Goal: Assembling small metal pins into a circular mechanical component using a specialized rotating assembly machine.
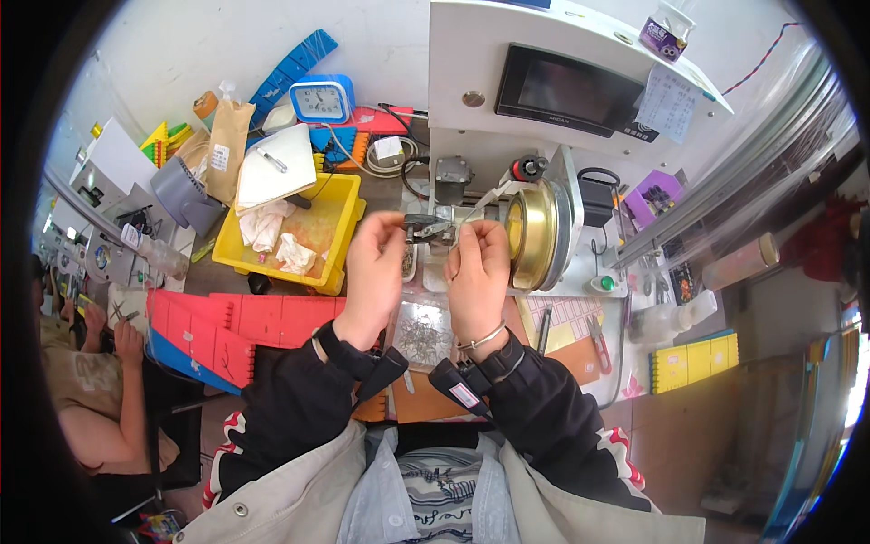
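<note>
Both hands, left (376, 263) and right (480, 263), pinch closed on a thin wire (478, 210) at the clamp (426, 227), nine o'clock of the brass spool (533, 234); it looks light, springy, kink-prone, best gripped near its ends.

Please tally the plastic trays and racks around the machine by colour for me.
Yellow bin: 1
Red racks: 1 cluster, count unclear
Yellow rack: 1
Purple tray: 1
Blue strip: 1
Total: 5 groups
</note>
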`<act>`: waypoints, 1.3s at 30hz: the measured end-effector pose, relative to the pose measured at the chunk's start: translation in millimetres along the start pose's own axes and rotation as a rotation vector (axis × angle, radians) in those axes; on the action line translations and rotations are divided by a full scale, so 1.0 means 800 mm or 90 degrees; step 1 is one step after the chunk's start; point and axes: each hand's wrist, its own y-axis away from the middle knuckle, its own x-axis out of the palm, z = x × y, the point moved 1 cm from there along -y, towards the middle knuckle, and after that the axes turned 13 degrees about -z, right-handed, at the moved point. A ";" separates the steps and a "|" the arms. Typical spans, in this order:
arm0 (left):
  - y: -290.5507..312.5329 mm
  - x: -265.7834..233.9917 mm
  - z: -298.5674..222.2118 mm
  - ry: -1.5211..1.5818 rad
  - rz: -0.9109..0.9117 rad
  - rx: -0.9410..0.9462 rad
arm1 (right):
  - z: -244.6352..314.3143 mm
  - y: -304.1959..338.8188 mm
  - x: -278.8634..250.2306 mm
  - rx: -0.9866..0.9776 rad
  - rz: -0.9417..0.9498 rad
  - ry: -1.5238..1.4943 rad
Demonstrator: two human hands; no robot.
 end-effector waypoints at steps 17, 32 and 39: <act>0.011 0.035 -0.078 -0.435 0.083 0.703 | 0.011 -0.006 -0.010 0.137 0.083 -0.100; -0.012 0.034 -0.111 -0.138 0.230 0.228 | 0.016 -0.004 -0.007 0.151 0.054 -0.091; -0.020 0.057 -0.156 0.356 0.452 -0.040 | 0.016 0.003 -0.001 0.172 0.029 -0.115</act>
